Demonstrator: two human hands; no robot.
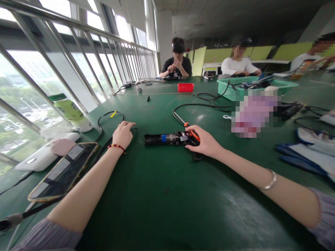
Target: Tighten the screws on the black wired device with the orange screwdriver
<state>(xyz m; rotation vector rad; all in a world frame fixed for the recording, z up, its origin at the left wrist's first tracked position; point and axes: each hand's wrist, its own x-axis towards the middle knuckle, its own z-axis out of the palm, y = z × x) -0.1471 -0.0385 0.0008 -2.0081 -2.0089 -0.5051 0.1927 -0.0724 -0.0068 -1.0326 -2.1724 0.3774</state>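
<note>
My right hand is closed around a screwdriver with an orange and black handle; its thin metal shaft points up and left, away from me. Under and beside those fingers lies a black tube-shaped device with a blue band and a clear section, flat on the table. Part of the device's right end is hidden by the hand. To its left, my left hand rests low over the table with the index finger stretched out and nothing visible in its grip. Tiny dark pieces lie by that fingertip, too small to name.
A phone, a white power bank and a green-lidded bottle stand left, beside cables. Farther back are a red box and a green basket. Gloves lie right. People sit across the green table.
</note>
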